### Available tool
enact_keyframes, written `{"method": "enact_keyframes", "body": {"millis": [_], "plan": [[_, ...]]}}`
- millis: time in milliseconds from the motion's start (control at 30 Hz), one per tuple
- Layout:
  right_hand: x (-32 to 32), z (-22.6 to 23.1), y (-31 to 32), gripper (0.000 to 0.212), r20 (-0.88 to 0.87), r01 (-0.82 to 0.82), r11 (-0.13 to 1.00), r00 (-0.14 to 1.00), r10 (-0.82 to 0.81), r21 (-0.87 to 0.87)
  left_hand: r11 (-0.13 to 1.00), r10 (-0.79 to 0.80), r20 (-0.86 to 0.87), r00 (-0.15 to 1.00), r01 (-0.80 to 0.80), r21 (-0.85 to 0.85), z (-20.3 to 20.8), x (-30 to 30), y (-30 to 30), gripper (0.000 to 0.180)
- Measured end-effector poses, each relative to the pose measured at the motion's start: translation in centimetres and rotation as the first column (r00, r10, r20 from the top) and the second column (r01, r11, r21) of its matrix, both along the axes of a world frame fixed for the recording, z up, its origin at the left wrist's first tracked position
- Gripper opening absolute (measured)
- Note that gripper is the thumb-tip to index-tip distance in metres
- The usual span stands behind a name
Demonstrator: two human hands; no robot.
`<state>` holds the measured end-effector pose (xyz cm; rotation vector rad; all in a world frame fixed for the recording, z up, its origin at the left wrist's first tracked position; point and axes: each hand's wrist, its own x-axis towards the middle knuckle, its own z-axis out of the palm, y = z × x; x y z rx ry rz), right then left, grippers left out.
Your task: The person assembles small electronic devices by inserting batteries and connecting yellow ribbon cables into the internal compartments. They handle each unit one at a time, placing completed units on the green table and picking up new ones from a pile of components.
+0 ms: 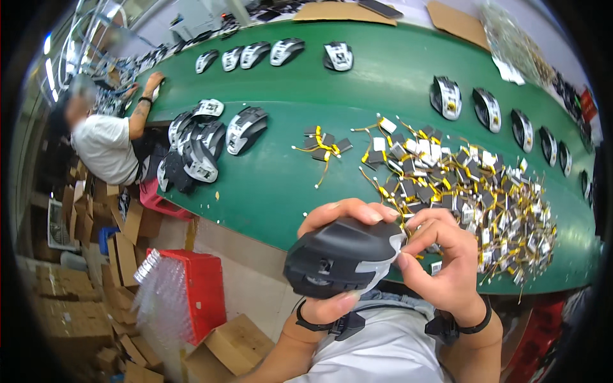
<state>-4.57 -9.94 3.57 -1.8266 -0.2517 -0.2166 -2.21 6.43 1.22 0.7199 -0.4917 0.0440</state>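
Note:
A black computer mouse (338,258) with a light grey side is held up near the table's front edge. My left hand (348,209) wraps round it, fingers over the far side and thumb beneath the near side. My right hand (447,258) is closed in a pinch against the mouse's right end. Whatever lies between those fingertips is too small to make out. Close to the right hand spreads a large heap of small flat battery packs (472,185) with yellow wires and white connectors. A smaller cluster of battery packs (324,147) lies left of the heap.
More mice (198,143) are piled at the table's left, and others stand in rows on the green bench (287,86). A co-worker (112,140) sits at the far left. On the floor are a red crate (204,293), bubble wrap (163,297) and cardboard boxes (236,345).

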Motion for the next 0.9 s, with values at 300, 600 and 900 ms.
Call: {"method": "enact_keyframes", "body": {"millis": [300,600,900], "plan": [[-1.2,-1.9,1.3,0.016,-0.236,0.108,0.926,0.971,-0.021,0.361,0.998,0.033,-0.068,0.997,-0.029,0.058,-1.3,-0.7,-1.2,0.092],[-1.1,-2.3,1.5,0.017,-0.163,0.189,0.961,0.974,-0.158,0.2,0.999,0.002,-0.025,1.0,-0.001,0.039,-1.6,-0.2,-1.2,0.082],[-1.0,-1.5,1.1,0.014,-0.446,0.205,0.878,0.895,0.011,0.433,0.977,-0.019,0.099,0.995,-0.003,0.214,-1.8,-0.5,-0.8,0.077]]}}
